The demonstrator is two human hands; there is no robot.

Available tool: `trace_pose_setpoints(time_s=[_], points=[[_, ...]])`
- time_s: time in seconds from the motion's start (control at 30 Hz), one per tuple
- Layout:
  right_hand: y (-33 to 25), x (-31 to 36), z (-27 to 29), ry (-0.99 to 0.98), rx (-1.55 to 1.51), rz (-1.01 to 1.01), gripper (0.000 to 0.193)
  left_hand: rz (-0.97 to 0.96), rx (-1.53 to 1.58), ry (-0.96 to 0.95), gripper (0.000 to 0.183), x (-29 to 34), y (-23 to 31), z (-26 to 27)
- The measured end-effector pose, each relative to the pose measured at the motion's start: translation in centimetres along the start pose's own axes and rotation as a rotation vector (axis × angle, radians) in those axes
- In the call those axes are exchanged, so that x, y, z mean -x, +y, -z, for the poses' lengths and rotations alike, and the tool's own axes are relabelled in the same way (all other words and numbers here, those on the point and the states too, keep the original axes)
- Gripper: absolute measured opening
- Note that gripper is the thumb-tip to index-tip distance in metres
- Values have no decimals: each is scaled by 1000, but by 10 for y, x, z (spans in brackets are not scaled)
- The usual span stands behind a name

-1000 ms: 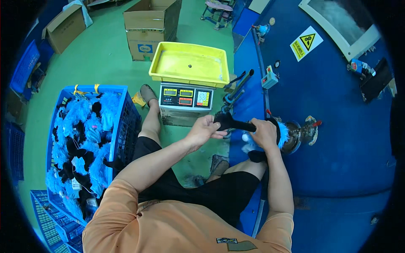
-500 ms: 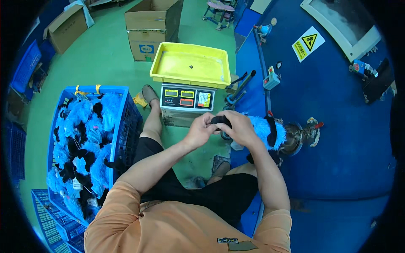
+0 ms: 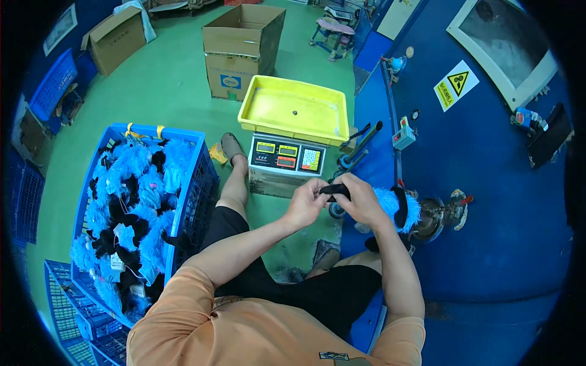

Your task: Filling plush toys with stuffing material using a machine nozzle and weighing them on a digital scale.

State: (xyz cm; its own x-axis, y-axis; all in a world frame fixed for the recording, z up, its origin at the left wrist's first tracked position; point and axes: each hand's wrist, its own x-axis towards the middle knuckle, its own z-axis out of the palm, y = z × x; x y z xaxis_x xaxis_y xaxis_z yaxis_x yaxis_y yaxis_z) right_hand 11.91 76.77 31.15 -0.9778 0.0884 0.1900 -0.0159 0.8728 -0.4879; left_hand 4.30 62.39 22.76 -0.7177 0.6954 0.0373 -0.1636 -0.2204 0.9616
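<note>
Both hands have pulled in close together compared to a second ago, when they were spread apart stretching the black bit out sideways. Big stuff first: blue plastic crate (image 3: 201, 183) at 9 o'clock is heaped with fluffy blue-and-black plush toys (image 3: 131, 207), and a yellow plastic tray (image 3: 296, 110) sits on a grey digital weighing scale (image 3: 287, 160) at 12 o'clock, neither shifted. The fuzzy blue plush toy with black trim (image 3: 390, 204) is just right of centre, up against a metal nozzle fixture (image 3: 436, 216) at 3 o'clock. Right hand (image 3: 360, 201) wraps over its black end (image 3: 336, 190), fingers curled tight on it. Left hand (image 3: 305, 204) pinches the same black end from the other side.
</note>
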Motion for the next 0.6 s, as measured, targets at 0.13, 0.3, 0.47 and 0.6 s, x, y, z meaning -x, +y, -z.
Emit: trace_pose_setpoints(time_s=[0.13, 0.3, 0.47, 0.6], points=[[4, -1, -3, 20, 5, 20, 22, 9, -102, -48, 9, -7, 8, 4], [-1, 3, -8, 59, 100, -33, 22, 77, -232, -109, 10, -8, 9, 10], [-2, 9, -9, 85, 112, -132, 23, 101, -83, -33, 13, -6, -2, 5], [4, 1, -7, 94, 74, -179, 24, 66, 114, -195, 16, -21, 9, 20]])
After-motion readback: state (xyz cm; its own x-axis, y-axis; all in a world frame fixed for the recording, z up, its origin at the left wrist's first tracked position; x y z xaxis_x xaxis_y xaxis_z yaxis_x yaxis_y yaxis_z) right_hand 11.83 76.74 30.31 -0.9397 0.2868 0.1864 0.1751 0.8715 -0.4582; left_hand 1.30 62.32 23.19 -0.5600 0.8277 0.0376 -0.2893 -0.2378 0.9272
